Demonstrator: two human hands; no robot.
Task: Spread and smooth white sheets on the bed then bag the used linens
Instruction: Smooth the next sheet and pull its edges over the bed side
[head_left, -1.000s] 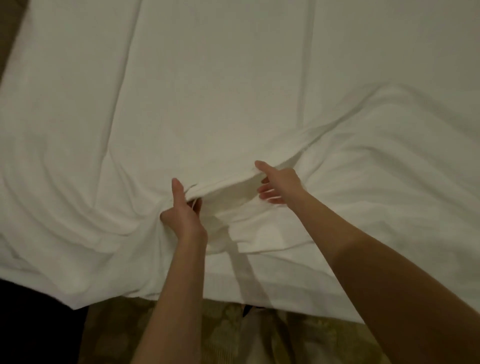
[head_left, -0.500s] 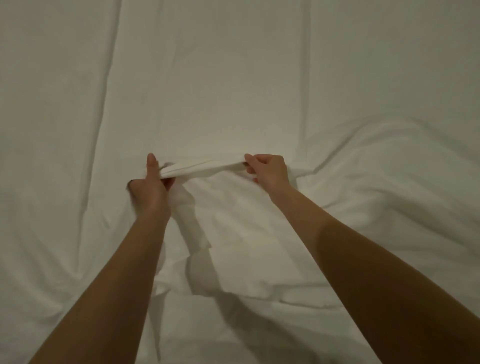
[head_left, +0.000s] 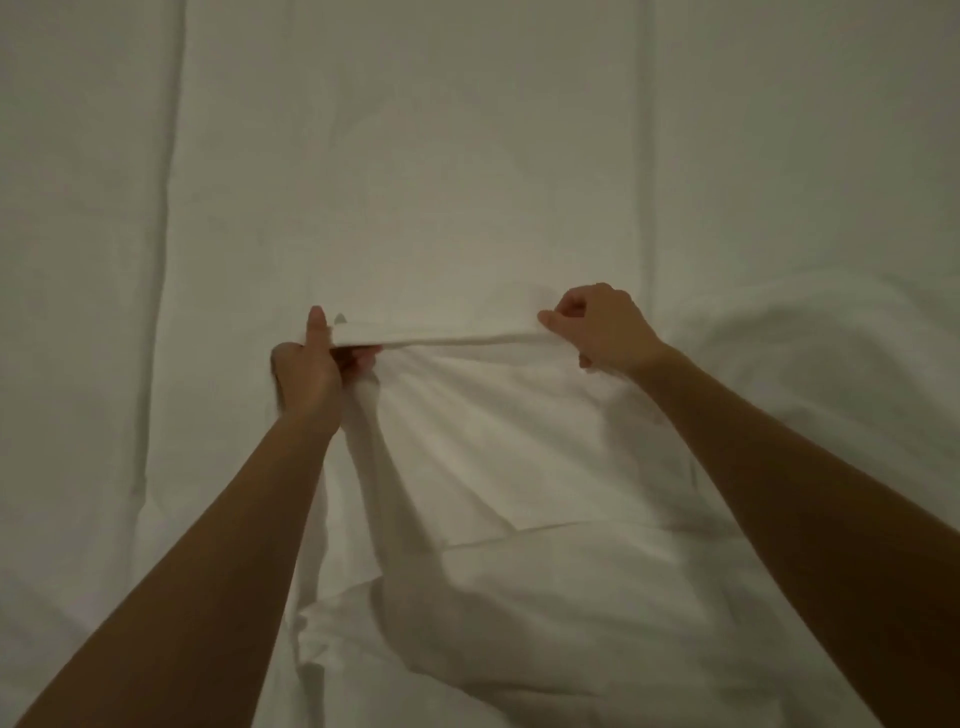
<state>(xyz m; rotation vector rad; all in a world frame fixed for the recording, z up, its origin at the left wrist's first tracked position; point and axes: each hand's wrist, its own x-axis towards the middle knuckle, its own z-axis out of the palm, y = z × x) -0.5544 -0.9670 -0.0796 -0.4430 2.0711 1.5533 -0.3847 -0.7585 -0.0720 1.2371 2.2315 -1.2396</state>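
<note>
Now, white sheet (head_left: 467, 457) hem taut between left hand (head_left: 306, 371) and right hand (head_left: 602, 325), both pinching it.

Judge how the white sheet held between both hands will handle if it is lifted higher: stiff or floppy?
Probably floppy: the white sheet fans into loose folds below the taut edge stretched between the left hand and right hand. Likely light, since pinches alone hold it up. It would probably sag wherever unsupported, as the slack heap nearer the camera suggests.

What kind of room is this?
Probably a bedroom: a white sheet covers everything in view, and the left hand and right hand hold its folded edge stretched between them.
</note>
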